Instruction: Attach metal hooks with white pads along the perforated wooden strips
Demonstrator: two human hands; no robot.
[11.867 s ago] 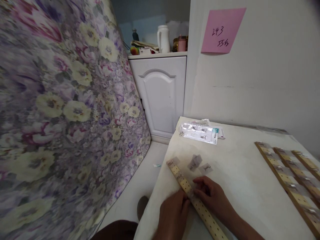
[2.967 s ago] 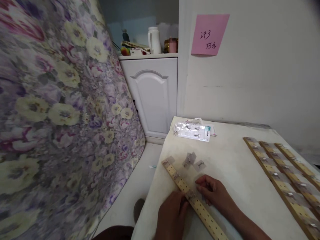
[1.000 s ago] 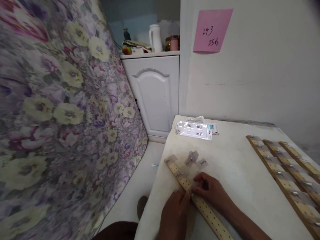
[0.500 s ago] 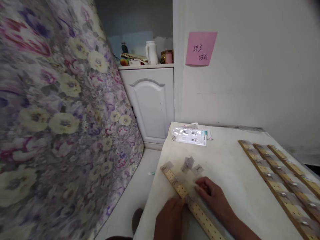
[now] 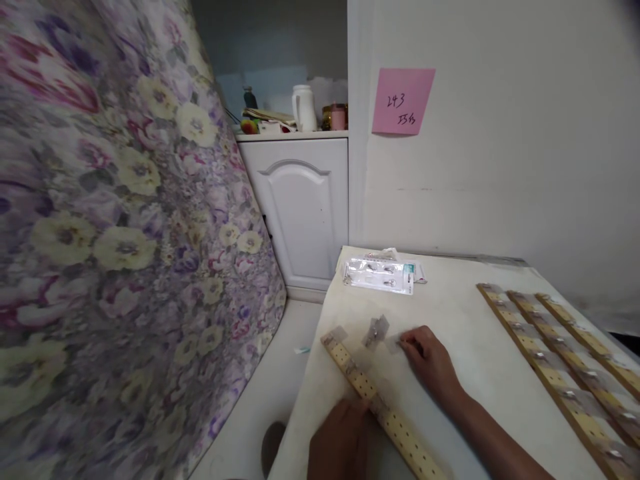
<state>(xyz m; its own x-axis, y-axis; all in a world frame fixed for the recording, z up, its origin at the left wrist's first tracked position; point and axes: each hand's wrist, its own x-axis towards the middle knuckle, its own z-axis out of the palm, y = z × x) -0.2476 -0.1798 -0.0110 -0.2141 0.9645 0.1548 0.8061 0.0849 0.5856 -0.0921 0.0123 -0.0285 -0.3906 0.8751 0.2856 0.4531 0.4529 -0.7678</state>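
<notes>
A long, narrow wooden strip (image 5: 399, 430) with rows of small holes lies slantwise on the table, with clear patches along it. My left hand (image 5: 337, 437) is closed at its near-left edge, fingertips on the strip; part of the grip is hidden. Beyond the strip, my right hand (image 5: 429, 360) pinches the right edge of a small clear square (image 5: 393, 343), which looks like an adhesive hook. Left of it lie other clear squares with metal hooks (image 5: 376, 331), partly overlapping.
Flat clear packs (image 5: 383, 275) holding metal hooks lie at the table's back. On the right are three similar strips (image 5: 540, 360) fitted with clear hook squares. A floral curtain (image 5: 125, 247) hangs left, beside a white cabinet (image 5: 300, 213). The table's left edge (image 5: 306, 373) runs near my left hand.
My right hand has moved away from the strip, forward and slightly right, and its fingertips have closed on the clear square. My left hand stays at the strip.
</notes>
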